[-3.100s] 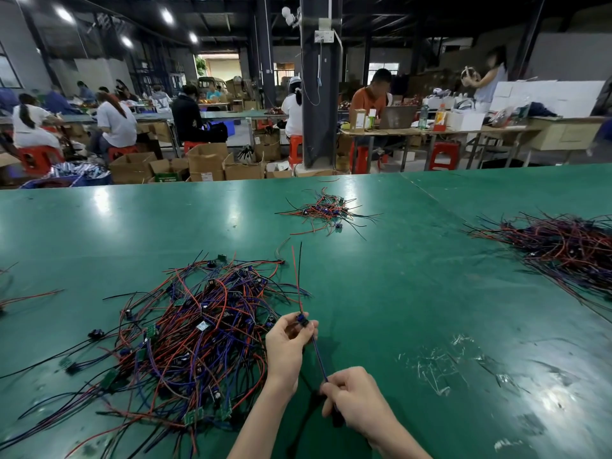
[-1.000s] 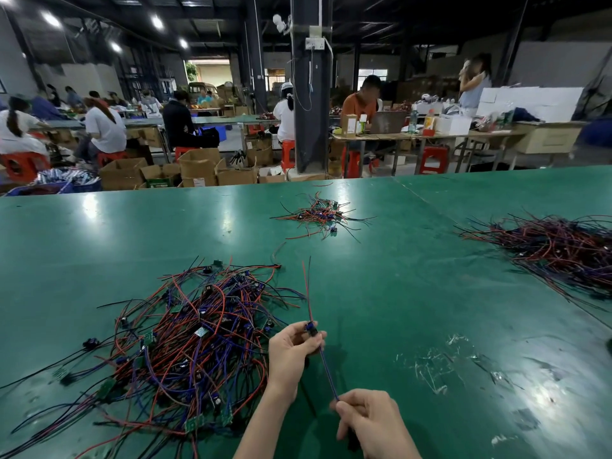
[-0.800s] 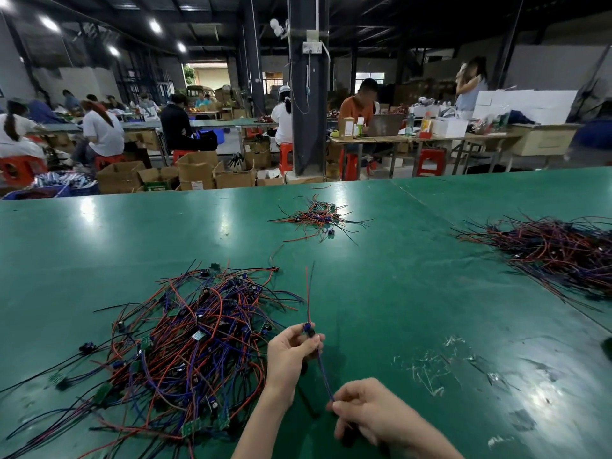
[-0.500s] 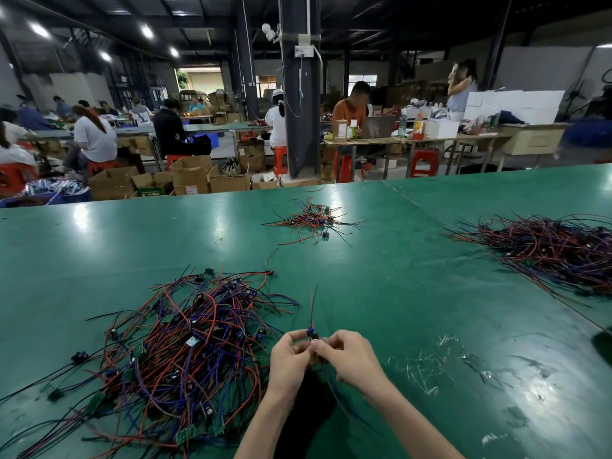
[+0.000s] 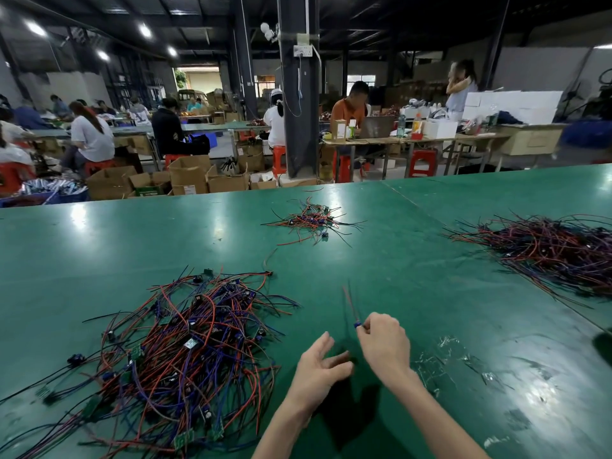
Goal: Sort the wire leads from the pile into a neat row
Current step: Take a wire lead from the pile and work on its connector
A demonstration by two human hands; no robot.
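Note:
A tangled pile of red, blue and black wire leads (image 5: 185,352) with small green boards lies on the green table (image 5: 414,293) at near left. My right hand (image 5: 384,346) pinches one wire lead (image 5: 351,306) at its blue connector; the blurred red and black wires point away from me. My left hand (image 5: 318,366) hovers just left of it, fingers spread, holding nothing. A laid-out bundle of leads (image 5: 549,250) lies at far right.
A smaller heap of leads (image 5: 311,220) sits at the middle far side of the table. Scraps of clear tape (image 5: 440,359) stick to the surface right of my hands. Beyond the table edge stand a dark pillar, cardboard boxes and seated workers.
My left hand has let go of the lead and opened. My right hand has taken the connector and shifted right with the lead. Earlier both hands stretched the wire between them.

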